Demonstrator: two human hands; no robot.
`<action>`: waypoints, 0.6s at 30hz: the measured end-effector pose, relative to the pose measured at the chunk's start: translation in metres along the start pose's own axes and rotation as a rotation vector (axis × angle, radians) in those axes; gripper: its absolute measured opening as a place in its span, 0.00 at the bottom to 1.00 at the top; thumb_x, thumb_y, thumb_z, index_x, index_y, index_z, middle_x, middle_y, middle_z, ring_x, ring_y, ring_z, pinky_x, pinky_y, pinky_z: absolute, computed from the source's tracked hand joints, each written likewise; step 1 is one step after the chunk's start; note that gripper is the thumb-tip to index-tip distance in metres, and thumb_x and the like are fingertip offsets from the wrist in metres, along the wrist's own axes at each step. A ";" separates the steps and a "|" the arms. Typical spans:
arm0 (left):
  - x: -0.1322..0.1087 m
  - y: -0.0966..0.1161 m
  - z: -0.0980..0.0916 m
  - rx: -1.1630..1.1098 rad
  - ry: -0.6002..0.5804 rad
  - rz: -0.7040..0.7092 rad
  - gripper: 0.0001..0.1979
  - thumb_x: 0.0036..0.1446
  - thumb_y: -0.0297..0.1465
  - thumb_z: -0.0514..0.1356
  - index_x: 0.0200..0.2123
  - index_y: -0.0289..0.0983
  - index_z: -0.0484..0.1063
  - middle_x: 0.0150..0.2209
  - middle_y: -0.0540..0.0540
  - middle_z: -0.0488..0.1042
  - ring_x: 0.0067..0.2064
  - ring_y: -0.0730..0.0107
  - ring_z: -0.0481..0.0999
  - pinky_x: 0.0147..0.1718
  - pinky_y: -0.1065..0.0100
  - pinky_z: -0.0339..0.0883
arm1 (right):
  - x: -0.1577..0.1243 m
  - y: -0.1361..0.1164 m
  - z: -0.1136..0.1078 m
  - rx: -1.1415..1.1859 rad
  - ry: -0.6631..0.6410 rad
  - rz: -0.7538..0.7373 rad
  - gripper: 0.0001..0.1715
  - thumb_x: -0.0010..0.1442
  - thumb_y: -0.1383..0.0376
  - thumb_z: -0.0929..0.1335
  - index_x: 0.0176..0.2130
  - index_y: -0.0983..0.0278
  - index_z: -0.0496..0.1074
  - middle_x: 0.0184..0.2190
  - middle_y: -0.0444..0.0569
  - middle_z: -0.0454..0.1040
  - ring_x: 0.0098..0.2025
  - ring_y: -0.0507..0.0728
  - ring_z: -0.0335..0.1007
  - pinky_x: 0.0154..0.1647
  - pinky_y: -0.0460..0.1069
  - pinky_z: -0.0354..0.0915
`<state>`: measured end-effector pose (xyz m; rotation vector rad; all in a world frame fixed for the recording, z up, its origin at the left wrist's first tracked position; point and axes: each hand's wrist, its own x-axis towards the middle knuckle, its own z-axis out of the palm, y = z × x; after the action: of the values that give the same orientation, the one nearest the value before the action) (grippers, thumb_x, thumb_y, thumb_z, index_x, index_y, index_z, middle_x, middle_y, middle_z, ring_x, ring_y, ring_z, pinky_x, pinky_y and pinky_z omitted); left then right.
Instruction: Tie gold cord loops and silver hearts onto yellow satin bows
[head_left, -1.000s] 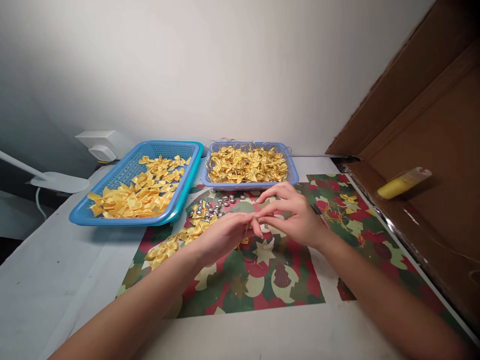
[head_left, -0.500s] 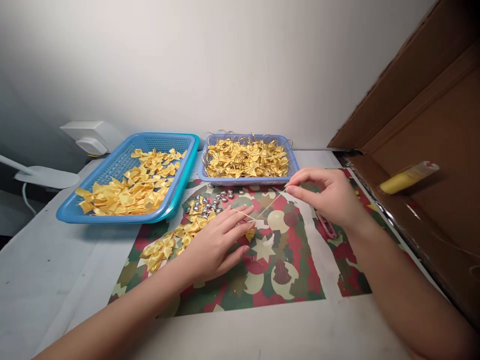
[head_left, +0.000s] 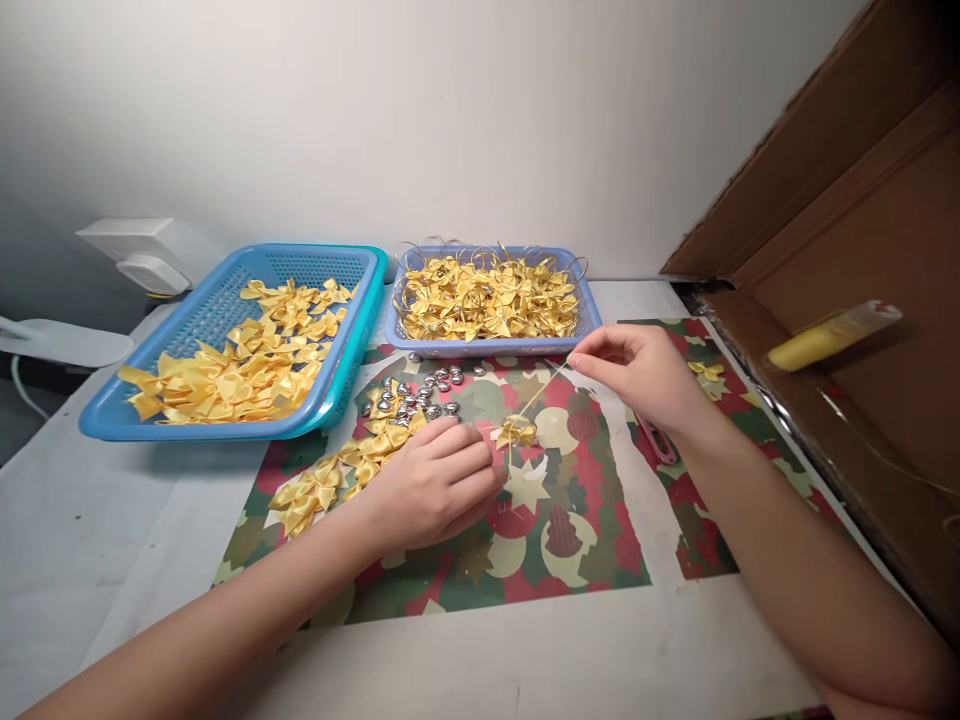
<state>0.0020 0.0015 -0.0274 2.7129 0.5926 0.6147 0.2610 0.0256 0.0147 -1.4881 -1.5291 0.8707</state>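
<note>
My right hand [head_left: 637,385] pinches one end of a thin gold cord [head_left: 544,390] between thumb and forefinger. The cord slants down to a yellow ribbon bow [head_left: 517,432] on the patterned sheet and is looped around its middle. My left hand [head_left: 442,485] is closed just left of and below that bow. A short stretch of cord runs from the bow towards its fingertips, which are partly hidden. Silver beads [head_left: 420,395] and a pile of loose yellow bows [head_left: 322,480] lie beyond and left of my left hand.
A blue basket [head_left: 97,425] of yellow bows stands at left. A smaller basket [head_left: 487,348] at the back holds bows with gold cord loops. Pink-handled snips [head_left: 660,440] lie by my right wrist. A cardboard wall [head_left: 862,250] with a yellow tube [head_left: 832,337] borders the right.
My left hand has gone from spread fingers to closed and moved slightly down, uncovering the bow with the cord looped on it. My right hand keeps its pinch. The view has shifted slightly.
</note>
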 end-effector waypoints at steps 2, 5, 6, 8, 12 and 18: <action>0.008 0.002 0.000 -0.048 -0.029 -0.024 0.07 0.62 0.30 0.55 0.35 0.42 0.73 0.30 0.45 0.73 0.34 0.62 0.66 0.39 0.61 0.56 | 0.000 0.002 0.005 0.163 -0.026 0.041 0.07 0.49 0.63 0.74 0.27 0.65 0.76 0.28 0.47 0.78 0.31 0.53 0.71 0.32 0.47 0.67; 0.018 0.004 0.005 -0.103 -0.038 -0.090 0.08 0.63 0.31 0.55 0.33 0.41 0.73 0.30 0.46 0.72 0.34 0.62 0.65 0.41 0.60 0.54 | 0.001 0.004 0.011 0.524 -0.088 0.188 0.07 0.48 0.65 0.74 0.26 0.65 0.75 0.32 0.48 0.79 0.31 0.51 0.73 0.30 0.44 0.68; 0.020 0.004 0.008 -0.138 -0.028 -0.116 0.09 0.63 0.31 0.55 0.33 0.41 0.73 0.31 0.46 0.72 0.34 0.62 0.65 0.41 0.60 0.54 | 0.002 0.004 0.012 0.633 -0.092 0.247 0.06 0.48 0.66 0.74 0.25 0.65 0.74 0.33 0.48 0.80 0.29 0.50 0.72 0.28 0.43 0.67; 0.021 0.003 0.013 -0.208 -0.005 -0.155 0.08 0.63 0.32 0.56 0.33 0.41 0.73 0.33 0.45 0.74 0.36 0.61 0.68 0.42 0.60 0.55 | 0.006 0.005 0.011 0.798 -0.059 0.360 0.06 0.51 0.70 0.71 0.24 0.66 0.73 0.32 0.48 0.80 0.26 0.48 0.71 0.23 0.41 0.66; 0.018 0.001 0.023 -0.135 -0.036 -0.130 0.10 0.62 0.31 0.55 0.44 0.39 0.74 0.48 0.39 0.76 0.50 0.53 0.71 0.49 0.56 0.56 | 0.016 0.010 0.006 0.978 0.081 0.532 0.14 0.59 0.73 0.65 0.24 0.67 0.72 0.30 0.49 0.80 0.25 0.47 0.73 0.23 0.40 0.69; 0.017 0.004 0.029 0.235 -0.122 -0.003 0.18 0.63 0.30 0.54 0.55 0.33 0.69 0.55 0.37 0.73 0.56 0.51 0.69 0.54 0.54 0.56 | 0.025 0.016 0.001 1.046 0.204 0.625 0.14 0.64 0.76 0.61 0.30 0.68 0.71 0.26 0.48 0.79 0.27 0.48 0.76 0.26 0.39 0.72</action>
<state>0.0307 0.0001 -0.0447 2.9405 0.6759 0.3963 0.2673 0.0516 0.0019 -1.1516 -0.2648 1.5008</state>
